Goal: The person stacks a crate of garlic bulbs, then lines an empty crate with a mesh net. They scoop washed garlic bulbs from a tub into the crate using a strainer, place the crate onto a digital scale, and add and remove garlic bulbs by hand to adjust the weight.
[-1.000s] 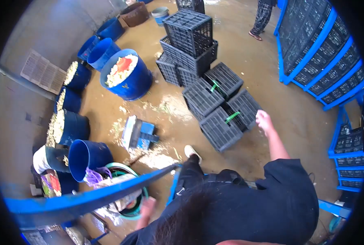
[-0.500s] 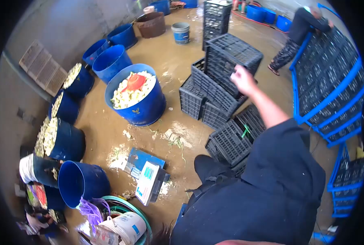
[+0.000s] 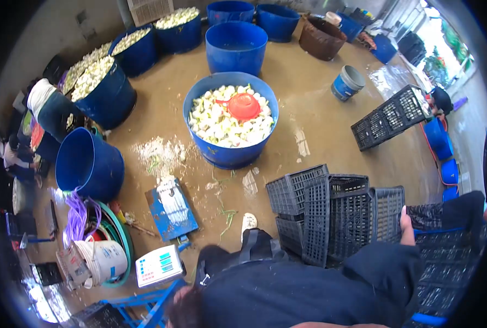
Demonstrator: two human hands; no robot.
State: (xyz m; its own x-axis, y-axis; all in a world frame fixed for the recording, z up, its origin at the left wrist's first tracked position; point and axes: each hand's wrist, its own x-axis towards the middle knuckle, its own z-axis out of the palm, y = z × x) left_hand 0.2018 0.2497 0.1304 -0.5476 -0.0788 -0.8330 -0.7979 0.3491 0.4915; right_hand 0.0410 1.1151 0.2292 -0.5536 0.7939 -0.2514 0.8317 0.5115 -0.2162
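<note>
My right hand (image 3: 405, 220) is at the right side of a black plastic crate (image 3: 388, 214), its fingers closed on the edge. Several more black crates (image 3: 315, 218) lean and stack against it, just in front of my body. My left hand is not clearly visible; a dark, blurred, partly skin-toned shape near the lower edge, beside the blue frame, may be part of it. Ahead of me stands a blue tub (image 3: 230, 150) full of pale, cut vegetable pieces (image 3: 216, 117). A red plastic bowl or scoop (image 3: 244, 106) lies on top of them.
A scale with a blue platform (image 3: 172, 210) and white display (image 3: 158, 266) stands on the wet floor. More blue tubs (image 3: 90, 164) line the left and back. A crate stack (image 3: 391, 117) stands at right. A co-worker's patterned trouser leg (image 3: 429, 217) is close by my right hand.
My view has swung round, so the tub and crates sit further right. My right hand has gone from above the crates to a crate's edge.
</note>
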